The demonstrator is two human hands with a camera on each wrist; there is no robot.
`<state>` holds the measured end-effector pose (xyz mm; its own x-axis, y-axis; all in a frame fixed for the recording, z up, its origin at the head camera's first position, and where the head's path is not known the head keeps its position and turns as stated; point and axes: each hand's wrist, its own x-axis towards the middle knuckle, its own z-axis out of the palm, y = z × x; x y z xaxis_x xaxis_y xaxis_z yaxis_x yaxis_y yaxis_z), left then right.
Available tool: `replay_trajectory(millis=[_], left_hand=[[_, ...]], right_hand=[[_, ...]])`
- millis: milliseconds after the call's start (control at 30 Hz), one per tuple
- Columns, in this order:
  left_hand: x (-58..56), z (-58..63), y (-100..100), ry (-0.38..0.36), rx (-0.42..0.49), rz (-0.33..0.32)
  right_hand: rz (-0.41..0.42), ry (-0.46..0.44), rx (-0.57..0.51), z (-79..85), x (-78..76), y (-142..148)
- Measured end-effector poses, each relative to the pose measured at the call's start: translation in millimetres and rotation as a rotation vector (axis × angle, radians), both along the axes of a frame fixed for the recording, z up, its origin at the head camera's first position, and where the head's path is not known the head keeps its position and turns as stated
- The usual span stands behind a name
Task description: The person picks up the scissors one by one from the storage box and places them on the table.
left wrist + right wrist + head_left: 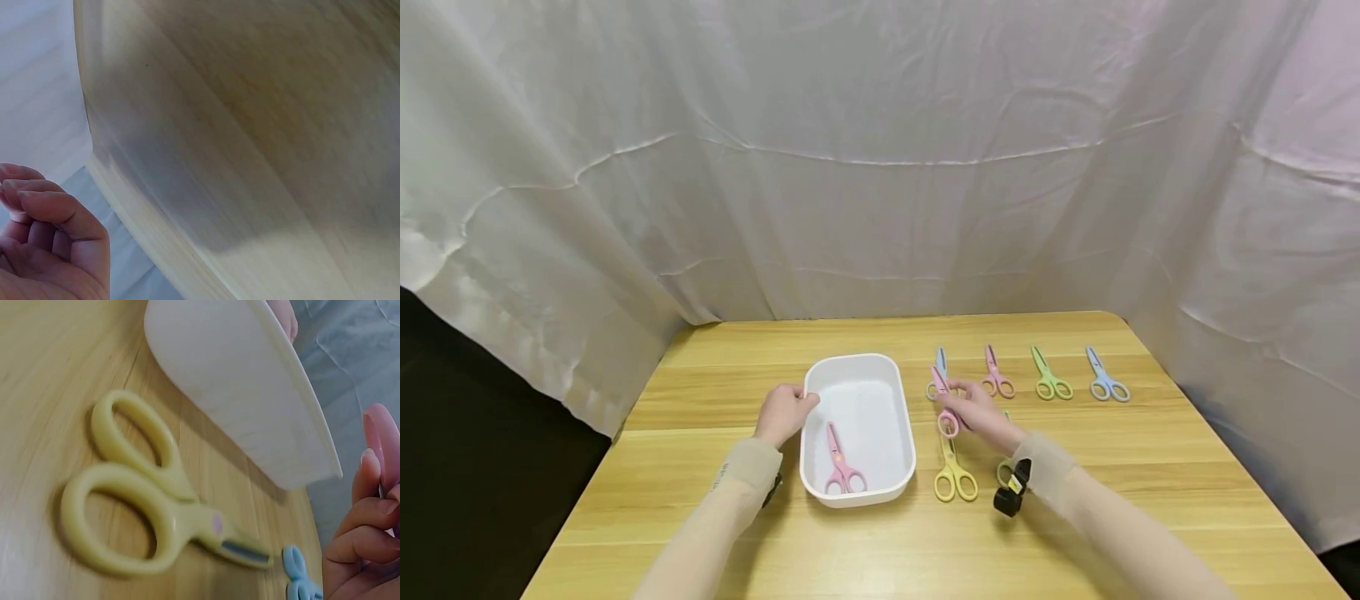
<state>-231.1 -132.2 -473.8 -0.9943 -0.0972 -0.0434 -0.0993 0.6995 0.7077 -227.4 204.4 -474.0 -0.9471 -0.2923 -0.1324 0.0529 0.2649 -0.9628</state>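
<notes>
My left hand (784, 412) pinches the left rim of a white plastic tray (874, 377); its curled fingers (65, 212) show in the left wrist view. Inside the tray, near its front left corner, lies a pair of pink scissors (837, 454). To the right of the tray, my right hand (976, 408) holds another pair of pink scissors (948, 423) above the table. In the right wrist view a pink handle loop (380, 440) shows at the fingers. Just below that hand lie yellow scissors (950, 467), and blue scissors (941, 358) lie partly hidden behind it.
Along the back right of the wooden table (715, 375) lie pink scissors (992, 365), green scissors (1049, 375) and blue scissors (1103, 379). Another green pair (1003, 472) is mostly hidden under my right wrist. Pale curtains (880, 208) hang around the table's back and sides.
</notes>
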Motion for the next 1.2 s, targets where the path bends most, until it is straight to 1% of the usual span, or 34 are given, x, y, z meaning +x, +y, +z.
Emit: replay_trajectory(millis=[133, 233, 367, 500, 667, 767, 933, 1200], left_hand=[[0.7, 0.8, 0.1, 0.004, -0.008, -0.001], [1.2, 1.5, 0.4, 0.008, -0.006, -0.004], [1.2, 1.3, 1.3, 0.001, -0.001, -0.002], [1.1, 0.7, 1.0, -0.011, 0.005, 0.002], [0.3, -0.2, -0.2, -0.018, -0.001, 0.002], [0.0, -0.4, -1.0, -0.02, -0.004, 0.001], [-0.5, -0.5, -2.0, -0.024, -0.009, 0.004], [0.3, 0.3, -0.4, -0.021, -0.013, -0.003]], right_hand=[[-0.007, 0.004, -0.005, -2.7, -1.5, 11.9], [-0.028, 0.009, 0.029, -2.3, -1.8, 21.2], [-0.065, -0.014, 0.049, -1.0, -1.5, 32.2], [-0.075, -0.034, 0.036, -1.8, -0.9, 42.4], [-0.053, -0.029, 0.028, -2.5, -0.8, 58.1], [-0.029, -0.026, 0.05, -1.8, -0.4, 67.0], [-0.011, -0.061, 0.066, -0.2, 0.2, 80.2], [0.014, -0.061, 0.062, -3.5, 1.0, 103.7]])
